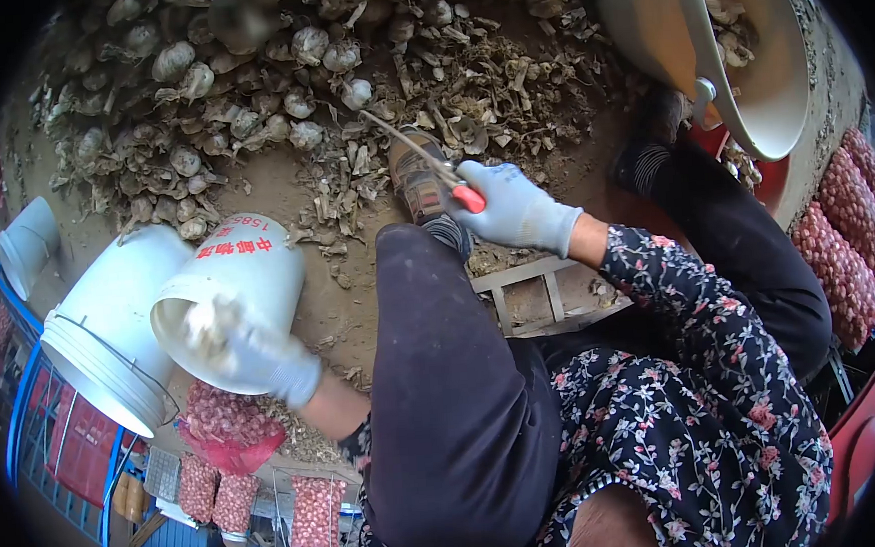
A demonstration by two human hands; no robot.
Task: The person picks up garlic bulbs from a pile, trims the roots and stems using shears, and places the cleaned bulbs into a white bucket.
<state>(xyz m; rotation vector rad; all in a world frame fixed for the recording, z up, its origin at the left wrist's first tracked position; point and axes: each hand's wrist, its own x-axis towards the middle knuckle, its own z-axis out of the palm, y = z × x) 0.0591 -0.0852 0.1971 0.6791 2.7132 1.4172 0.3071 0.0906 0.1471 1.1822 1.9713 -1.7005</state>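
Fisheye view; dark vignette cuts off all corners. Image reads rotated, ground at 12 o'clock.

Left hand (252, 355), gloved, at 8 o'clock: blurred, so finger spread is hard to read. It sits at the mouth of a tilted white bucket (233, 286) and seems to grip its rim; cannot tell whether it also holds something pale. Red print on the bucket is only partly legible. A second white bucket (111, 334) lies just beside it at 9 o'clock.

Right hand (514, 209), gloved, just above centre: fingers curled tight around red-handled shears (431, 164), blades pointing toward 10 o'clock at the garlic pile (236, 95). Blade tips are thin and hard to make out against the husks.

Pile spreads across 11 to 12 o'clock, top edge cut off. A pale basin (735, 55) at 1 o'clock, contents partly hidden. Red mesh bags (846, 238) at 3 o'clock, clipped by the vignette.
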